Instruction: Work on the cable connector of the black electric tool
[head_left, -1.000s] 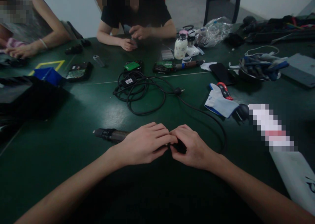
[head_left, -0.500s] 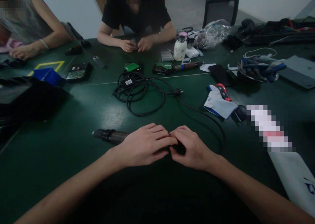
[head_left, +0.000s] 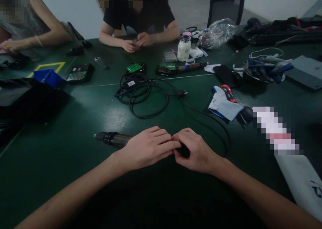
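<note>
An electric screwdriver (head_left: 118, 139) lies sideways on the green table, its bit pointing left. My left hand (head_left: 149, 148) is wrapped over the middle of its body. At the tool's right end, my right hand (head_left: 195, 150) grips a black part, with the thumb and fingers curled around it. The fingertips of both hands meet, hiding most of that end. A black power cord (head_left: 213, 116) runs from near my right hand up to a loose coil with a black box (head_left: 132, 83) and a plug (head_left: 182, 93).
Across the table are opened devices with green boards (head_left: 134, 67), another screwdriver (head_left: 192, 66) and a bottle (head_left: 184, 48). To the right lie a glove (head_left: 223, 105), a red-handled tool (head_left: 228, 93), a phone (head_left: 225, 75) and a white case (head_left: 299, 178). Two people sit opposite.
My hands stay almost still on the screwdriver, with only slight finger movement. Opposite, one person's hands shift a little; the person at left moves their hand farther left.
</note>
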`<action>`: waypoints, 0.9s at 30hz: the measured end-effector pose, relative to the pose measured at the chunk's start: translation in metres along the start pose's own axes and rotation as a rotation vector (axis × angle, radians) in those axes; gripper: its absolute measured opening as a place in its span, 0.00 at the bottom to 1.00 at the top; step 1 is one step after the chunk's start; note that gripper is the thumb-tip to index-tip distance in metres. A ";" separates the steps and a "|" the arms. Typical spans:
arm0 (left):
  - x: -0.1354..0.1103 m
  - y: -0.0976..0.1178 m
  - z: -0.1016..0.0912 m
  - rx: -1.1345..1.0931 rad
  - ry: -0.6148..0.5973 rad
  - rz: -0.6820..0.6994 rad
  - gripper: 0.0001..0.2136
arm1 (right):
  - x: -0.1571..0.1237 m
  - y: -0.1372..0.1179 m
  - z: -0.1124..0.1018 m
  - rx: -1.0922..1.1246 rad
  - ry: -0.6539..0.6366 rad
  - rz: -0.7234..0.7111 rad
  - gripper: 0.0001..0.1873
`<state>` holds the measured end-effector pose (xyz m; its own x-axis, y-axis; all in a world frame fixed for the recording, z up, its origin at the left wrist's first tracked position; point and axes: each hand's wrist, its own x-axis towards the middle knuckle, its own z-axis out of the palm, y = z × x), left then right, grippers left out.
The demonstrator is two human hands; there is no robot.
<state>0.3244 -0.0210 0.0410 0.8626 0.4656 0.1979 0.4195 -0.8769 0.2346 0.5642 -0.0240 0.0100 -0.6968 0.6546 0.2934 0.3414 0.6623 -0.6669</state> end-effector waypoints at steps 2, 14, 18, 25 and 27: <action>0.000 0.000 0.000 0.012 -0.008 0.004 0.14 | 0.000 0.000 0.000 -0.002 -0.004 0.003 0.09; 0.002 0.003 -0.008 -0.104 -0.077 -0.016 0.21 | 0.000 0.000 0.001 -0.019 -0.003 0.007 0.08; 0.003 0.002 -0.007 -0.037 -0.064 -0.026 0.16 | 0.000 0.000 0.001 -0.016 -0.014 0.007 0.07; 0.002 0.001 -0.007 -0.108 -0.070 -0.024 0.20 | 0.001 0.000 0.000 -0.020 -0.012 0.010 0.07; 0.002 0.001 -0.007 -0.087 -0.074 -0.023 0.18 | 0.001 -0.001 0.000 -0.017 -0.018 0.010 0.07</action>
<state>0.3248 -0.0199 0.0478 0.8728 0.4727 0.1218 0.4161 -0.8509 0.3207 0.5632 -0.0240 0.0111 -0.7042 0.6549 0.2741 0.3594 0.6618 -0.6579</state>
